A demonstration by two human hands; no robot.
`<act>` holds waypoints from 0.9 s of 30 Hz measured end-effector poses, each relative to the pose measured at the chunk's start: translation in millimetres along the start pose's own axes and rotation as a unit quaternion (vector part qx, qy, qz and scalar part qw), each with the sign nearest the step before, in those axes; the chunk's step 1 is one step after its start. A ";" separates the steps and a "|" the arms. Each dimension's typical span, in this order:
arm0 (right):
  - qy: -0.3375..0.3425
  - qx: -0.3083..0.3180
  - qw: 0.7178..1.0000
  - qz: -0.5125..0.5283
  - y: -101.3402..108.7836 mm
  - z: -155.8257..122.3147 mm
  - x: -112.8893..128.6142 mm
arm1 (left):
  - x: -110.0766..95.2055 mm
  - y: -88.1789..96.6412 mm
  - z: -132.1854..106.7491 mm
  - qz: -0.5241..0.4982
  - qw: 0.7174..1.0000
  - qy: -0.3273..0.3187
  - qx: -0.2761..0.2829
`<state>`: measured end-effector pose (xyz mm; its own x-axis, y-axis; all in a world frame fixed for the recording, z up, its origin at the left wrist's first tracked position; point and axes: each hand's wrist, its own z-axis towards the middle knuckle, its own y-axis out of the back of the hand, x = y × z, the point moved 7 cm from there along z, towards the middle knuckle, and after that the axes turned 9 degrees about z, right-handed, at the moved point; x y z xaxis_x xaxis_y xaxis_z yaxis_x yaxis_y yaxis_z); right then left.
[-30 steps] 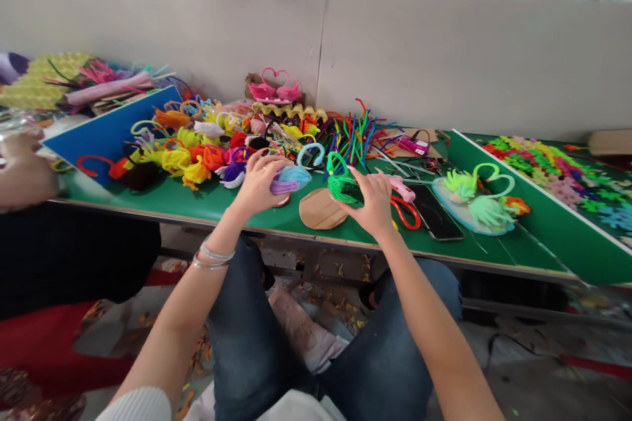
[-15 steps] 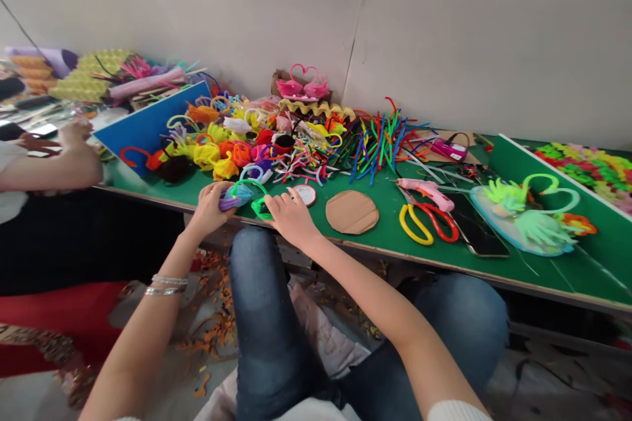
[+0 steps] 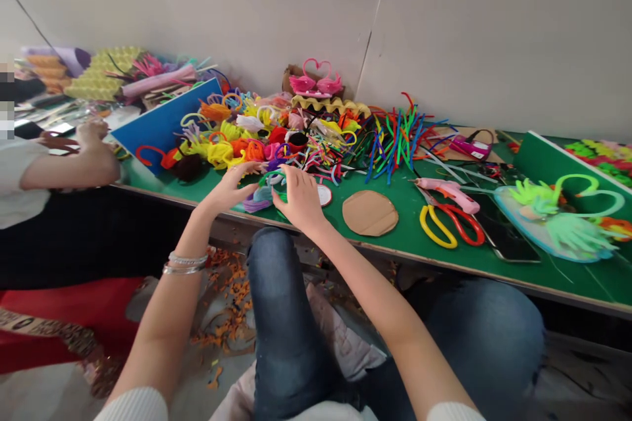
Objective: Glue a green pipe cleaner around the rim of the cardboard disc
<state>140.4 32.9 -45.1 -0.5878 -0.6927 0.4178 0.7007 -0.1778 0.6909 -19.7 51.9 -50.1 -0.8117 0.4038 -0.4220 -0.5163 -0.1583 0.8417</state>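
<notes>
My left hand [image 3: 230, 189] is at the table's front edge. Its thumb and fingers are apart beside a purple and light-blue fuzzy pipe-cleaner bundle [image 3: 257, 198], with no firm grip visible. Just to its right, my right hand [image 3: 300, 198] pinches a green pipe-cleaner piece [image 3: 273, 177] whose curved strand arches over the bundle. The fingers hide much of that green piece. Right of this hand lie a small white disc with a red rim [image 3: 324, 195] and a round cardboard piece [image 3: 370, 213].
Behind my hands spreads a heap of colourful pipe-cleaner pieces [image 3: 232, 152]. Scissors [image 3: 457, 223], a pink glue gun [image 3: 447, 193], a phone [image 3: 513, 243] and a green swan ornament [image 3: 557, 217] lie to the right. A blue board [image 3: 168, 122] separates a co-worker's arm [image 3: 69, 168] at left.
My left hand has loosened from the purple bundle and its fingers have spread. My right hand has moved closer to it with the green piece. The view has shifted slightly left.
</notes>
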 end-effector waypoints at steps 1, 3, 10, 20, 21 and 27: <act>0.007 0.002 1.000 -0.005 -4.1 6.6 2.7 | -0.2 -3.3 6.8 0.000 1.000 0.006 -0.013; 0.002 0.002 1.000 -0.015 -12.3 16.2 3.7 | -0.5 -14.3 18.8 -0.028 0.999 0.021 -0.026; -0.065 -0.020 0.998 -0.018 -21.2 15.8 -11.8 | -8.9 -36.1 26.1 -0.119 0.989 0.064 -0.057; -0.144 0.007 0.990 0.006 -7.2 11.1 -22.6 | -0.7 -37.8 23.7 -0.096 0.988 0.067 -0.099; -0.154 0.009 0.988 0.015 -6.7 11.5 -22.9 | 1.8 -38.0 23.3 -0.112 0.986 0.068 -0.099; -0.216 0.002 0.974 0.075 -15.1 13.9 -29.1 | 12.6 -35.0 16.3 -0.205 0.958 0.121 -0.158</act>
<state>141.2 65.4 -59.5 -0.5953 -0.3525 0.7220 0.7902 -0.0944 0.6055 -7.3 77.2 -79.4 -0.5425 0.2766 -0.7932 -0.8316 -0.3106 0.4604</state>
